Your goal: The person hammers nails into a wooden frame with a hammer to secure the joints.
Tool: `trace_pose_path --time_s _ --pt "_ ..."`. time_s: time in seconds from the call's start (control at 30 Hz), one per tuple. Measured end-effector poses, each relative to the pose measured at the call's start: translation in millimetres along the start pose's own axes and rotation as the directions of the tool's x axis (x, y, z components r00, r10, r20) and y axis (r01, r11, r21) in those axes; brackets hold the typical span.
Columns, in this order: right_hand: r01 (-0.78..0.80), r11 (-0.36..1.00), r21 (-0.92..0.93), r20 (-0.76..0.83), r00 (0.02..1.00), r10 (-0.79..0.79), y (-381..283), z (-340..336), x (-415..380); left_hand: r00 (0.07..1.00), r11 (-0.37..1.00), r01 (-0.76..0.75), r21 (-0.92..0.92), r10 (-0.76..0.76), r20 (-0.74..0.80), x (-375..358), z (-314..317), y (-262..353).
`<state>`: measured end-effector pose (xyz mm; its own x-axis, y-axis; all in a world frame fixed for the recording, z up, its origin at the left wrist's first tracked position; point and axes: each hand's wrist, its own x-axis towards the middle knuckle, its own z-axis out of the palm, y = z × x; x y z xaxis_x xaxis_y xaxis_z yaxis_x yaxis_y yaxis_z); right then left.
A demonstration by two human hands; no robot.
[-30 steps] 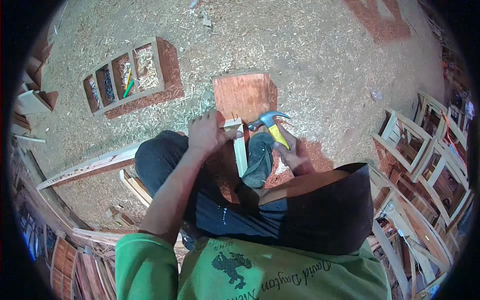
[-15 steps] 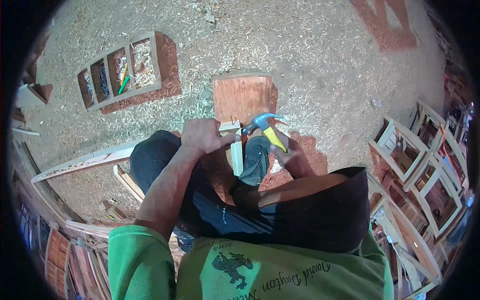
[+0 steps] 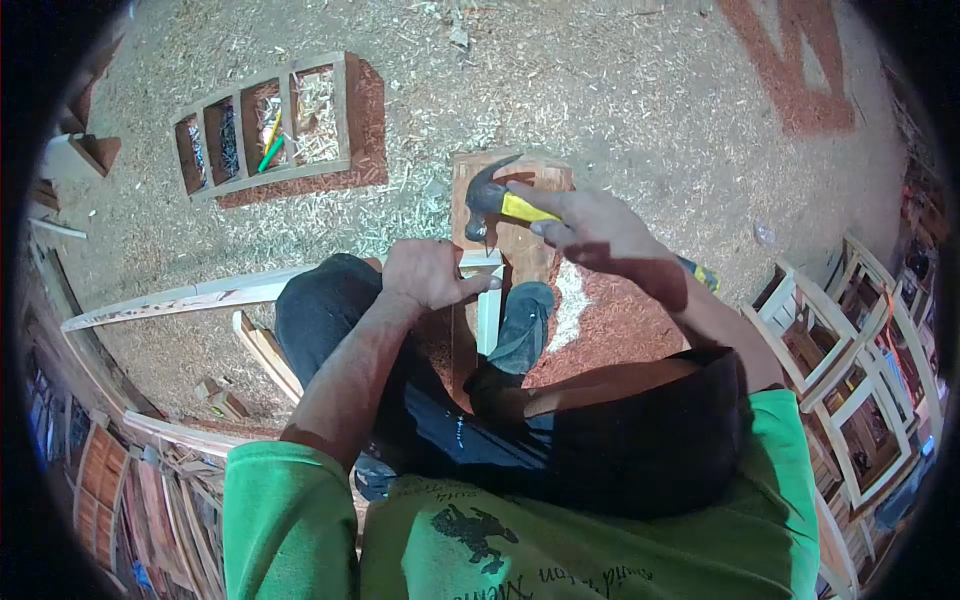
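My right hand [image 3: 590,225] is closed on the yellow and black handle of a claw hammer [image 3: 485,200]. The hammer's head is over a reddish wooden block [image 3: 530,240], with its striking face close to a nail [image 3: 487,246] at the joint of a pale wooden piece. My left hand [image 3: 425,273] is wrapped round the pale wood [image 3: 489,315] beside that nail, its thumb along the top. Part of the wood is hidden under my left hand.
A divided wooden tray [image 3: 265,130] with nails, a yellow pencil and a green marker lies at the upper left. A long board [image 3: 190,297] runs leftward from my knee. Wooden frames [image 3: 850,370] are stacked at the right.
The hammer has risen from beside the pale wood and turned, its head now above the nail. My right arm has stretched forward. My left hand still holds the wood.
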<state>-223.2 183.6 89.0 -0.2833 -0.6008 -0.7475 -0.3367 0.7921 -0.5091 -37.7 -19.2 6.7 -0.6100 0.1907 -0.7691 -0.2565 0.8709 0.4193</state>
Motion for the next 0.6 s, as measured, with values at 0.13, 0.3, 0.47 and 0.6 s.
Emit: trace_pose_path --time_s 0.13,0.3,0.47,0.6 --pt "-0.102 0.988 0.118 -0.366 0.920 0.139 -11 -51 11 1.000 1.000 -0.004 0.000 0.004 0.012 2 1 -2" --pt "0.133 0.921 0.365 -0.752 0.626 0.207 -25 -55 18 0.998 1.000 0.008 0.023 -0.009 0.063 2 -7 1" --pt "0.360 0.932 0.044 -0.503 0.814 -0.291 71 80 3 1.000 1.000 0.011 0.009 -0.011 -0.002 9 -5 -1" --pt "0.010 0.584 0.812 -0.275 0.889 0.367 49 93 -66 0.998 1.000 0.015 -0.008 -0.014 0.058 -1 -7 3"
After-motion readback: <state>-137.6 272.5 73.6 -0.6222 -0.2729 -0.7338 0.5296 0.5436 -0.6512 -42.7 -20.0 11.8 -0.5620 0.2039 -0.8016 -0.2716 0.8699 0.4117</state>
